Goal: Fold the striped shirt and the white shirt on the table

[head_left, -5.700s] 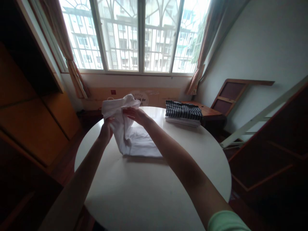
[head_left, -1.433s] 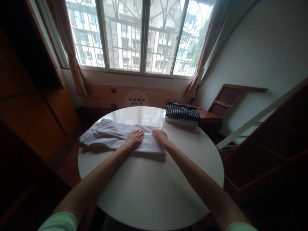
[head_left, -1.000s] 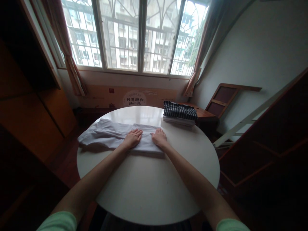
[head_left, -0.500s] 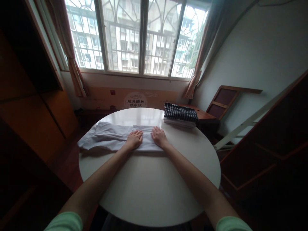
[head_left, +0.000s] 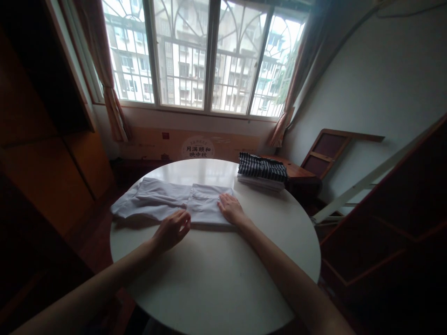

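A white garment (head_left: pixel 206 211) lies across the round table, its right part folded into a flat, layered block and its left part long and wrinkled. I cannot tell for sure what kind of garment it is. My right hand (head_left: pixel 231 208) rests flat on the right end of the folded part, fingers stretched out. Near the garment's front edge, around its middle, my left hand (head_left: pixel 172 229) hovers with loosely bent fingers and a gap between thumb and fingers. Nothing shows in it.
The round white table (head_left: pixel 213 274) stands before a barred window (head_left: pixel 209 60). At its back right is a stack of folded clothes, a black-and-white striped one (head_left: pixel 262 166) on top of white ones (head_left: pixel 260 182). Beyond lies a wooden surface (head_left: pixel 296 166); a pale metal frame (head_left: pixel 349 193) leans at right.
My left hand has lifted off the garment and drawn back toward me and to the left, its fingers now bent. My right hand stays flat on the folded part.
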The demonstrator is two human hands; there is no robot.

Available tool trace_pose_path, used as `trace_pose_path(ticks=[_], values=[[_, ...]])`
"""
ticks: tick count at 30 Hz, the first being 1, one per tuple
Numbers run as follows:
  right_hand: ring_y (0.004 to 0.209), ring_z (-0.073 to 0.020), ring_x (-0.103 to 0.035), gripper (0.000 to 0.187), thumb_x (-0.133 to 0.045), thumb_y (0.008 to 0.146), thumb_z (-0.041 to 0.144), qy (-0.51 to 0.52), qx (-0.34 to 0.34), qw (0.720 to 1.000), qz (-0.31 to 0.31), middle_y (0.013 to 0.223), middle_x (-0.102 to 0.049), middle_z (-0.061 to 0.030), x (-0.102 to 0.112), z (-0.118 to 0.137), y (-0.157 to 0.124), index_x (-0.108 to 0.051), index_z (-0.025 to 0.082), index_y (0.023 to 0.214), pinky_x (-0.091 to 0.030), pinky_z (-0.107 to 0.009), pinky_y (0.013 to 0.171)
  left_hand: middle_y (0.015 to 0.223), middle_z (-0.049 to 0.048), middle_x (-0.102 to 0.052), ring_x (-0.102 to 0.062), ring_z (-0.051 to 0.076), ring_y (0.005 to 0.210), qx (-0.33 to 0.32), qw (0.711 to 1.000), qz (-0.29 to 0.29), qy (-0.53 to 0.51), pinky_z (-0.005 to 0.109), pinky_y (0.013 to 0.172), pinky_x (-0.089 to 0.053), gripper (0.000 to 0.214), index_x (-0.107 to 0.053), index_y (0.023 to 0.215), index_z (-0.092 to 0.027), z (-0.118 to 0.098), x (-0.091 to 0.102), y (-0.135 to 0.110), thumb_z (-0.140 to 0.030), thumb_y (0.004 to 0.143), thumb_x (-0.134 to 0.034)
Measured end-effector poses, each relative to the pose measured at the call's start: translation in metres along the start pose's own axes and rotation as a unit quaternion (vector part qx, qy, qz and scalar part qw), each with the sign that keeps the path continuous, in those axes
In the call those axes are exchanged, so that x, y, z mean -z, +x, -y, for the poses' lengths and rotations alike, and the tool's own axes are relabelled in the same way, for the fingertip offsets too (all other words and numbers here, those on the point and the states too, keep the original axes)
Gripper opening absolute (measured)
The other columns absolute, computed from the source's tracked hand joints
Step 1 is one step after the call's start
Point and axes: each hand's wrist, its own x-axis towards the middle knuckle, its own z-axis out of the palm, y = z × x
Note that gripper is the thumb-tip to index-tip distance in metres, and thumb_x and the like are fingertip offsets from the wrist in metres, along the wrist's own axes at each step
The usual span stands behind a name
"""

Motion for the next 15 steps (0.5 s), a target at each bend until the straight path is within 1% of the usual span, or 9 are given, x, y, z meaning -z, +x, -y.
trace_pose_path(ticks=[1,2,4,7,9,11,12,14,15], values=[[0.127,-0.0197,-0.029,0.047,-0.026,0.091,0.037,0.002,0.000,1.000,-0.002,0.136,-0.041,-0.0092,0.000,0.000,0.000,-0.042,0.013,0.128,-0.020,-0.038,0.103,0.075,0.0034,-0.056,-0.053,0.015,0.069,0.002,1.000,0.024,0.000,0.027,0.067,-0.045,0.019,-0.053,0.077,-0.019,0.003,0.006,-0.013,-0.020,0.082,-0.035],[0.127,-0.0197,-0.029,0.047,-0.027,0.090,0.037,0.004,0.000,1.000,-0.005,0.135,-0.041,-0.0093,0.000,0.000,-0.001,-0.042,0.013,0.128,-0.020,-0.037,0.103,0.077,0.0037,-0.057,-0.054,0.016,0.070,0.004,0.999,0.043,0.001,0.028,0.068,-0.045,0.019,-0.053,0.077,-0.019,0.008,0.011,-0.025,-0.021,0.082,-0.035],[0.127,-0.0199,-0.030,0.046,-0.027,0.090,0.036,0.006,-0.001,1.000,-0.008,0.135,-0.041,-0.0094,0.000,0.001,-0.002,-0.042,0.013,0.127,-0.020,-0.037,0.103,0.089,0.0061,-0.059,-0.055,0.018,0.084,0.020,0.999,0.048,0.011,0.030,0.076,-0.045,0.021,-0.056,0.086,-0.019,0.020,0.016,-0.043,-0.026,0.083,-0.036],[0.126,-0.0203,-0.030,0.046,-0.028,0.090,0.035,0.011,-0.002,1.000,-0.006,0.135,-0.041,-0.0092,0.001,0.001,-0.002,-0.042,0.012,0.127,-0.019,-0.037,0.103,0.117,0.0107,-0.054,-0.047,0.021,0.110,0.055,0.996,0.056,0.040,0.034,0.092,-0.039,0.036,-0.053,0.110,-0.016,0.039,0.011,-0.057,-0.033,0.084,-0.034],[0.127,-0.0201,-0.030,0.046,-0.028,0.090,0.036,0.013,-0.001,1.000,-0.004,0.135,-0.041,-0.0089,0.001,0.001,-0.002,-0.042,0.012,0.127,-0.019,-0.037,0.103,0.125,0.0122,-0.050,-0.042,0.024,0.118,0.083,0.990,0.089,0.068,0.037,0.097,-0.036,0.045,-0.050,0.117,-0.013,0.050,0.005,-0.059,-0.035,0.083,-0.032],[0.127,-0.0196,-0.029,0.045,-0.028,0.090,0.036,0.014,0.000,1.000,-0.006,0.135,-0.041,-0.0086,0.000,0.001,-0.002,-0.042,0.013,0.127,-0.020,-0.037,0.103,0.122,0.0129,-0.054,-0.045,0.026,0.116,0.114,0.982,0.121,0.093,0.041,0.096,-0.036,0.046,-0.053,0.115,-0.012,0.061,0.002,-0.055,-0.036,0.083,-0.030],[0.127,-0.0193,-0.029,0.045,-0.028,0.090,0.036,0.015,-0.001,1.000,-0.008,0.135,-0.041,-0.0085,-0.001,0.001,-0.001,-0.042,0.013,0.127,-0.020,-0.037,0.103,0.114,0.0138,-0.059,-0.050,0.027,0.110,0.133,0.978,0.131,0.095,0.041,0.092,-0.039,0.045,-0.058,0.108,-0.012,0.067,0.003,-0.051,-0.035,0.083,-0.029],[0.127,-0.0192,-0.030,0.046,-0.027,0.090,0.036,0.015,-0.001,1.000,-0.009,0.135,-0.042,-0.0085,-0.002,0.001,-0.002,-0.042,0.013,0.127,-0.020,-0.037,0.103,0.092,0.0145,-0.067,-0.061,0.026,0.089,0.167,0.974,0.131,0.081,0.038,0.080,-0.046,0.042,-0.065,0.088,-0.013,0.080,0.010,-0.039,-0.033,0.081,-0.030],[0.126,-0.0192,-0.030,0.046,-0.027,0.090,0.036,0.015,-0.001,1.000,-0.009,0.135,-0.042,-0.0086,-0.002,0.000,-0.002,-0.042,0.013,0.127,-0.020,-0.037,0.103,0.081,0.0137,-0.068,-0.063,0.025,0.079,0.178,0.975,0.118,0.070,0.035,0.074,-0.047,0.039,-0.066,0.078,-0.013,0.086,0.015,-0.031,-0.032,0.080,-0.032]])
